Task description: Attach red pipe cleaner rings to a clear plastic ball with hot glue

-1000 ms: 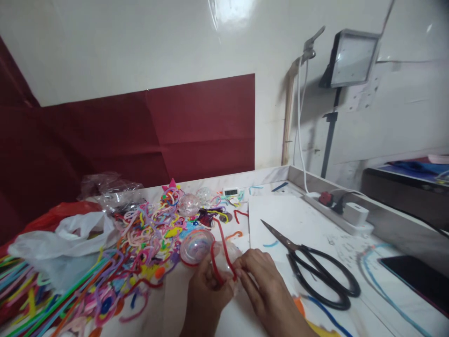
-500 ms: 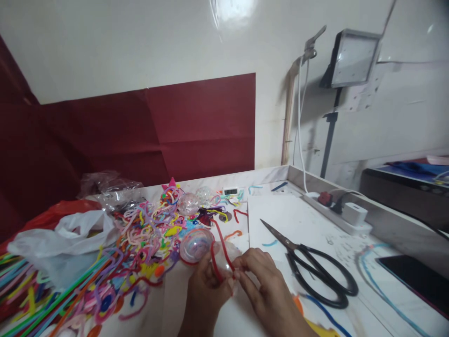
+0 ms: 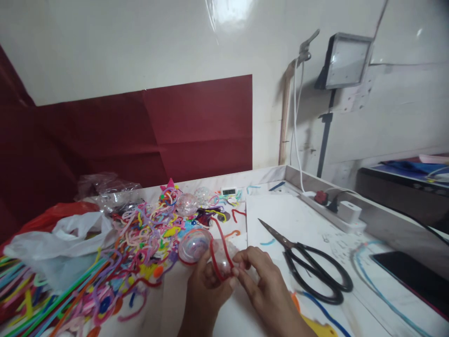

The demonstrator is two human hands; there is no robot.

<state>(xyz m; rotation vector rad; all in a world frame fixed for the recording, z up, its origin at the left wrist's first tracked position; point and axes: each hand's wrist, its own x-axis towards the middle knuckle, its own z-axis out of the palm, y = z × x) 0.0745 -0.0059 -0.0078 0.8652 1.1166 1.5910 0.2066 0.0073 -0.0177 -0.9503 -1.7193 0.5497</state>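
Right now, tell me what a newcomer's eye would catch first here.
Probably the multicoloured heap of craft pieces at left. Next, at front centre, the left hand and right hand, holding a clear dome and a red fuzzy strip; then the big black-handled scissors lying to their right.

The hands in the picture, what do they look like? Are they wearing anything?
They're a person's two bare hands, with ordinary fingers and thumbs. The left hand and the right hand have no gloves on, and no watch, bracelet or sleeve shows at the wrists. I see no ring, but some fingers are partly hidden, so I can't be sure. No clear markings show either.
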